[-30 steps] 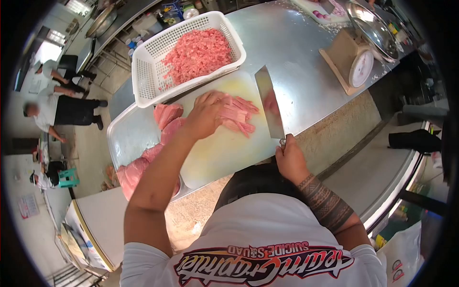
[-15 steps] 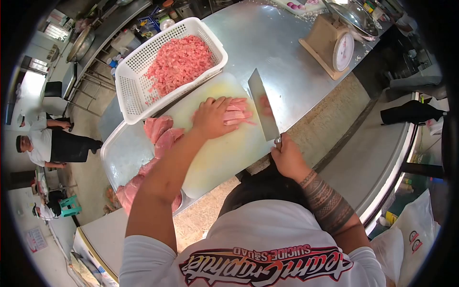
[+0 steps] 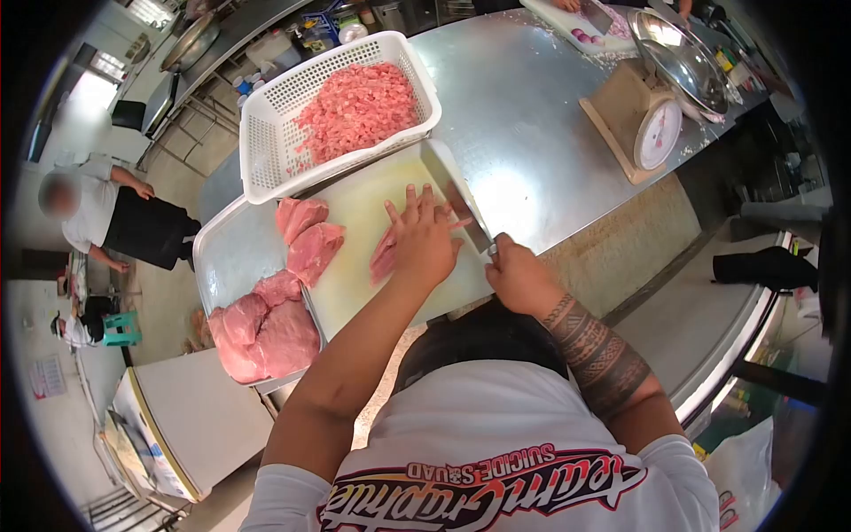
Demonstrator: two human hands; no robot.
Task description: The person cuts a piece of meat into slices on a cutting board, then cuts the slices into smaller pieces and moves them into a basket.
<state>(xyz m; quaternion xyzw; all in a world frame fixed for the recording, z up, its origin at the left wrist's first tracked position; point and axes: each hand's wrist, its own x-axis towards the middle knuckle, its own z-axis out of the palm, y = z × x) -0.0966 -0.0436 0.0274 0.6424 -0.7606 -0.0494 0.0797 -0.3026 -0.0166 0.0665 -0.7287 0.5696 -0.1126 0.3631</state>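
Observation:
My left hand (image 3: 424,238) lies flat with fingers spread over a piece of raw meat (image 3: 382,255) on the pale cutting board (image 3: 341,288). The palm covers much of that meat. Closed round its handle, my right hand (image 3: 521,275) holds a cleaver (image 3: 456,197). The blade stands just right of my left fingertips, beside a thin end of meat. Larger raw chunks (image 3: 315,253) rest on the board's left edge, and a big pile of meat (image 3: 266,332) sits in a metal tray (image 3: 232,257).
A white perforated basket (image 3: 266,168) of diced meat stands behind the board. Further right on the metal table (image 3: 523,115) are a dial scale (image 3: 625,124), a metal bowl (image 3: 678,53) and a board with onions (image 3: 541,11). A person (image 3: 111,208) stands at the left.
The cleaver has come in from the right against the meat's end. My left hand has spread its fingers over the meat, which is turned differently. The view has shifted somewhat.

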